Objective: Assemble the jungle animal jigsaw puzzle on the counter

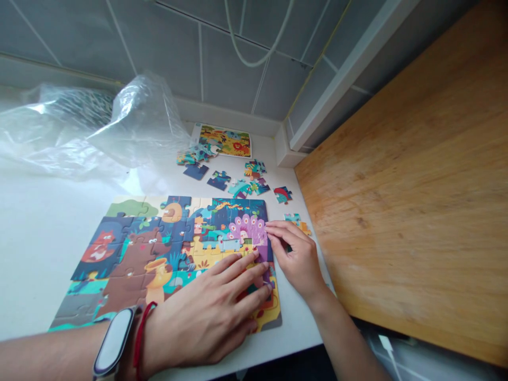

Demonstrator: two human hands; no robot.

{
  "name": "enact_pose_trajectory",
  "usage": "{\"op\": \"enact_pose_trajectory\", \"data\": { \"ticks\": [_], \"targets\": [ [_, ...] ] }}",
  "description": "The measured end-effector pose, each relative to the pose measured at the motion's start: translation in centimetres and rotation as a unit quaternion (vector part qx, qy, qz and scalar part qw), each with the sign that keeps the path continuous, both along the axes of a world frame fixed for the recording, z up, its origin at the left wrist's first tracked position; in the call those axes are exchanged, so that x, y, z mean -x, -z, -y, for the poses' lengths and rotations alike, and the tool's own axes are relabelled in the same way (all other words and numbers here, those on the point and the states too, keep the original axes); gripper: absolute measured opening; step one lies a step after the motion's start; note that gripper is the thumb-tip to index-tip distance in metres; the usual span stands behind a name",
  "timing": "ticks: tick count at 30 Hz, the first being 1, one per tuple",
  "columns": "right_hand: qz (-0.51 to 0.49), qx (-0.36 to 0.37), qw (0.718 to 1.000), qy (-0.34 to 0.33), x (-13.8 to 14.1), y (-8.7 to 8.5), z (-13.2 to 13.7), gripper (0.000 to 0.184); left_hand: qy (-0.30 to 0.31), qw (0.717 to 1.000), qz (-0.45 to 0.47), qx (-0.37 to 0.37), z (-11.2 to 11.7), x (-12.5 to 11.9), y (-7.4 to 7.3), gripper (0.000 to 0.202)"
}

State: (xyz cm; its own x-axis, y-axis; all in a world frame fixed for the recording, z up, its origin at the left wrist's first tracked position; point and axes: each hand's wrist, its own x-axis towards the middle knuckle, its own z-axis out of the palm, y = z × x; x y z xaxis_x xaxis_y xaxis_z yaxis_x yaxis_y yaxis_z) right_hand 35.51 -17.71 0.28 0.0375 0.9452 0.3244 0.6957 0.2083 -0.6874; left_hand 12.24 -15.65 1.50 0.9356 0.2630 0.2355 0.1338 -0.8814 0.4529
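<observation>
A nearly filled jigsaw puzzle (130,259) of cartoon animals, with a bear and a purple peacock, lies on the white counter (51,254). My left hand (210,299) rests flat across its lower right part, fingers spread and holding nothing visible. My right hand (296,256) sits at the puzzle's right edge, its curled fingertips against the peacock area. Whether those fingers pinch a piece is hidden. Loose puzzle pieces (254,169) lie beyond the puzzle, and a small joined cluster (297,222) lies just past my right fingers.
A printed picture card (225,140) stands at the back against the wall. A crumpled clear plastic bag (119,127) lies at back left. A wooden board (405,185) rises along the counter's right side, and grey tiles (159,47) form the wall behind.
</observation>
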Motion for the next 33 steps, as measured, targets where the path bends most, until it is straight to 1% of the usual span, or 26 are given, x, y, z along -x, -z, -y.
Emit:
{"op": "enact_pose_trajectory", "data": {
  "ticks": [5, 9, 11, 13, 17, 19, 21, 23, 25, 29, 33],
  "targets": [
    [0.010, 0.008, 1.000, -0.001, 0.1, 0.1, 0.1, 0.031, -0.001, 1.000, 0.004, 0.004, -0.1, 0.0, 0.0, 0.042],
    [-0.001, 0.006, 1.000, -0.007, 0.3, -0.2, 0.1, 0.029, -0.001, 1.000, 0.002, 0.002, -0.1, 0.0, 0.0, 0.041],
    [-0.009, -0.011, 1.000, -0.002, 0.4, -0.4, 0.2, 0.028, 0.005, 1.000, 0.005, -0.003, -0.1, 0.0, 0.0, 0.040],
    [-0.019, -0.051, 0.998, 0.027, 0.4, -0.7, 0.4, 0.025, 0.018, 1.000, 0.020, -0.011, -0.1, 0.1, 0.0, 0.036],
    [-0.058, -0.136, 0.982, 0.115, 0.0, -0.8, 0.8, 0.018, 0.071, 0.994, 0.078, -0.023, 0.1, 0.3, 0.1, 0.016],
    [-0.094, -0.162, 0.971, 0.149, -0.3, -0.8, 0.7, 0.014, 0.098, 0.991, 0.092, -0.021, 0.2, 0.4, 0.2, 0.011],
    [-0.132, -0.174, 0.958, 0.183, -0.5, -0.7, 0.5, 0.009, 0.117, 0.989, 0.093, -0.013, 0.3, 0.5, 0.2, 0.012],
    [-0.169, -0.170, 0.947, 0.215, -0.7, -0.6, 0.2, 0.008, 0.129, 0.987, 0.097, -0.004, 0.4, 0.5, 0.1, 0.012],
    [-0.203, -0.150, 0.939, 0.235, -0.9, -0.4, 0.1, 0.009, 0.142, 0.984, 0.104, 0.004, 0.4, 0.6, 0.0, 0.013],
    [-0.254, -0.107, 0.932, 0.234, -1.2, 0.3, 0.1, 0.011, 0.167, 0.979, 0.120, 0.011, 0.4, 0.7, -0.1, 0.014],
    [-0.273, -0.097, 0.930, 0.227, -1.2, 0.3, 0.2, 0.010, 0.166, 0.981, 0.104, 0.010, 0.3, 0.5, -0.1, 0.009]
  ]
}}
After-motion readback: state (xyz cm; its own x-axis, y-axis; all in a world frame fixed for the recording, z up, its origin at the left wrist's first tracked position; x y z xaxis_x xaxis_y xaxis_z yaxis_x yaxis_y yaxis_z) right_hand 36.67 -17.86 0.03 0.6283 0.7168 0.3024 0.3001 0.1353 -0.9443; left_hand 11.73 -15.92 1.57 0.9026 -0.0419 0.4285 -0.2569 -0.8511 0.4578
